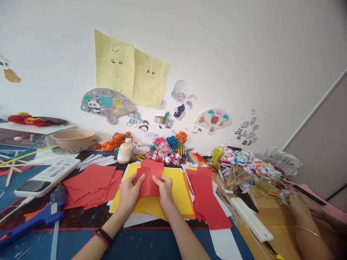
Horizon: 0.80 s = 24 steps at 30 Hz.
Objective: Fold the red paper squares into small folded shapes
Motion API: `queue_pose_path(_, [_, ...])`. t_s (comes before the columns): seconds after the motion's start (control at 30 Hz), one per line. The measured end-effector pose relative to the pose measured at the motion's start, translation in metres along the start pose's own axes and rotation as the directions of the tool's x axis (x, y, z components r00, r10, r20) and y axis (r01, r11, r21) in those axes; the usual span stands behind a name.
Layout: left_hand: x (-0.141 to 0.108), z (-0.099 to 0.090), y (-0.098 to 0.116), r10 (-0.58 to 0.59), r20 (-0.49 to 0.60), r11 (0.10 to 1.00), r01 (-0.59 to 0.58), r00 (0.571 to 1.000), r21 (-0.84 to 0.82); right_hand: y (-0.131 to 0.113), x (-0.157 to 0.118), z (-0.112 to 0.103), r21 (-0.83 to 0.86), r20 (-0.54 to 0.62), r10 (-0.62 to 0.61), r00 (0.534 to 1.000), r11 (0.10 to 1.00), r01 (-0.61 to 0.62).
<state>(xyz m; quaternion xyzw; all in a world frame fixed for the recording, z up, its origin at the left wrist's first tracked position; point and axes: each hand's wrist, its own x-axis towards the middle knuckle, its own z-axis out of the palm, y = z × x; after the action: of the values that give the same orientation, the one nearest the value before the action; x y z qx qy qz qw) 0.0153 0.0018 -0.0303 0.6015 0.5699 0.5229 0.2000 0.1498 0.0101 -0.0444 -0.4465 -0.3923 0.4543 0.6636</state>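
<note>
Between my two hands is a piece of red paper (148, 184) with a crease or edge down its middle. My left hand (130, 191) pinches its left side, thumb on top, and my right hand (164, 187) pinches its right side the same way. Under it lies a stack of yellow paper (176, 191), with white sheets below. Just beyond my fingers another red piece (153, 164) shows; whether it joins the held one I cannot tell. Red sheets are piled to the left (92, 182), and longer red strips (207, 198) lie to the right.
At left are a blue glue gun (51, 213), a white power strip (51, 177) and a bowl (73, 139). A glue bottle (125, 151) and paper-craft flowers (172, 142) stand by the wall. Another person's hands (300, 206) work at the right edge, near wooden sticks (237, 177).
</note>
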Motion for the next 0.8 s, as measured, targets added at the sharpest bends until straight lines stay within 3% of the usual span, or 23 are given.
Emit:
queue_pose_path(0.4, [0.0,0.001,-0.002,0.009,-0.016,0.999,-0.009,1.0,0.037,-0.003,-0.004,0.001,0.038,0.012,-0.019,1.0,0.999,0.019])
queue_pose_path(0.6, [0.001,-0.004,-0.002,-0.093,-0.004,0.993,0.092,0.996,-0.071,-0.002,-0.002,0.0,0.069,-0.062,-0.036,0.997,0.997,0.041])
queue_pose_path(0.8, [0.001,-0.005,0.0,-0.107,-0.008,0.967,0.102,0.994,-0.233,-0.018,-0.005,0.0,0.1,0.153,-0.015,0.988,0.995,0.0])
